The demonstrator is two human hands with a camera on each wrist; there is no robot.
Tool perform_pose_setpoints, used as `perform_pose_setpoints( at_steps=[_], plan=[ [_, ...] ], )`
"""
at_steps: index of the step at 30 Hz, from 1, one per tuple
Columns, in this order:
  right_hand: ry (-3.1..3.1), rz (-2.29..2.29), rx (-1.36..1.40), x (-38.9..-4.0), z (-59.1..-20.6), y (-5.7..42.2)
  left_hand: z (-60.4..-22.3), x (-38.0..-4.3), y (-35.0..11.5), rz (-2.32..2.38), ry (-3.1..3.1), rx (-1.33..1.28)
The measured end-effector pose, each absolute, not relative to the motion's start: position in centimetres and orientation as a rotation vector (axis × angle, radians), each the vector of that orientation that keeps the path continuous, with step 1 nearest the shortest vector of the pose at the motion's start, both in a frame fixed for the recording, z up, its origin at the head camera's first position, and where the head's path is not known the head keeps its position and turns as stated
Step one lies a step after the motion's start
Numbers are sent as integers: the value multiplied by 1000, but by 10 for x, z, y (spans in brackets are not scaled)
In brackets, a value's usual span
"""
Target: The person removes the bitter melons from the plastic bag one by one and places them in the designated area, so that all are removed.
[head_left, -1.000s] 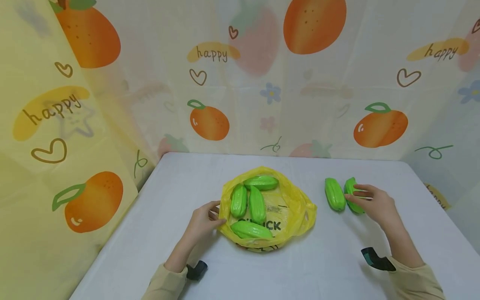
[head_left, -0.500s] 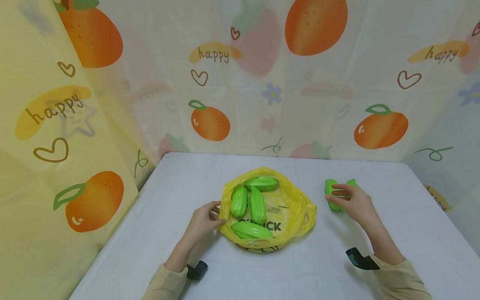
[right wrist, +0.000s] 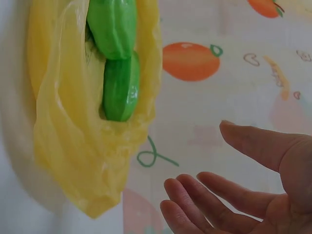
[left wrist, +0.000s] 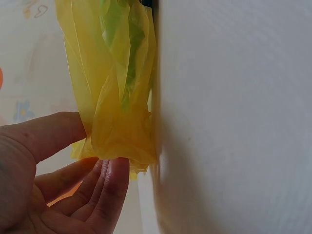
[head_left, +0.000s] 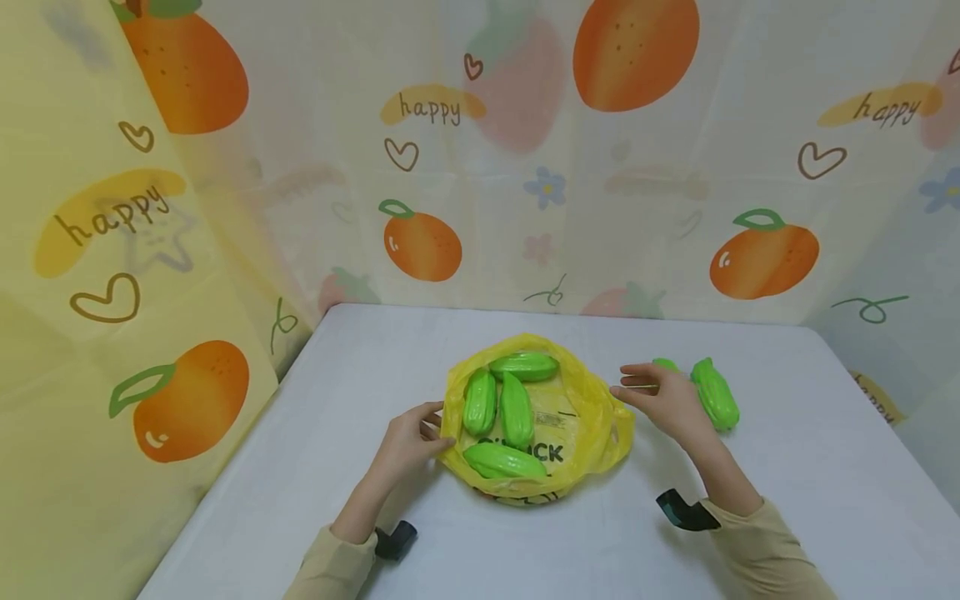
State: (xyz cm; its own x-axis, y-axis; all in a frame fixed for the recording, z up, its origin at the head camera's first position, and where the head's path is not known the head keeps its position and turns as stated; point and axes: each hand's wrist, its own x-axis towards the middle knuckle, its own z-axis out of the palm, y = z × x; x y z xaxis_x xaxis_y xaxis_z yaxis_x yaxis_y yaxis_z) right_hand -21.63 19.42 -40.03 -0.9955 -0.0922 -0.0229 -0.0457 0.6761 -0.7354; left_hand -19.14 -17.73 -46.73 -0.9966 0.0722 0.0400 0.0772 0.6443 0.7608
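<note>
A yellow plastic bag (head_left: 600, 392) lies spread with its mouth up on the table. Inside it are several shiny, ridged, bright green gourd-like pieces (head_left: 514, 410), elongated with tapered ends. My left hand (head_left: 408, 442) holds the bag's left edge, thumb on one side and fingers on the other, as the left wrist view shows. My right hand (head_left: 663, 400) hovers at the bag's right side, fingers apart and nothing in them. Just right of it lies one green piece (head_left: 716, 394); a second piece (head_left: 665, 364) is mostly hidden behind the hand.
The table (head_left: 570, 542) has a white cover. Behind it and at the sides hangs a patterned curtain (head_left: 637, 183) printed with oranges and hearts. A black wrist camera (head_left: 396, 540) sits on the left cuff, another wrist camera (head_left: 686, 510) on the right.
My right hand has moved left, from over the far-right green piece, past the other one, to the bag's right edge. The left hand and the bag stay put.
</note>
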Motion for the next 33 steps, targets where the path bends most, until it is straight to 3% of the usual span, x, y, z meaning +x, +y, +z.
perform_pose_setpoints(
  at_steps=[33],
  plan=[
    [2669,-1359,-388,-206,-433,121,-466,-191,-178,-1316,-2832,-145]
  ],
)
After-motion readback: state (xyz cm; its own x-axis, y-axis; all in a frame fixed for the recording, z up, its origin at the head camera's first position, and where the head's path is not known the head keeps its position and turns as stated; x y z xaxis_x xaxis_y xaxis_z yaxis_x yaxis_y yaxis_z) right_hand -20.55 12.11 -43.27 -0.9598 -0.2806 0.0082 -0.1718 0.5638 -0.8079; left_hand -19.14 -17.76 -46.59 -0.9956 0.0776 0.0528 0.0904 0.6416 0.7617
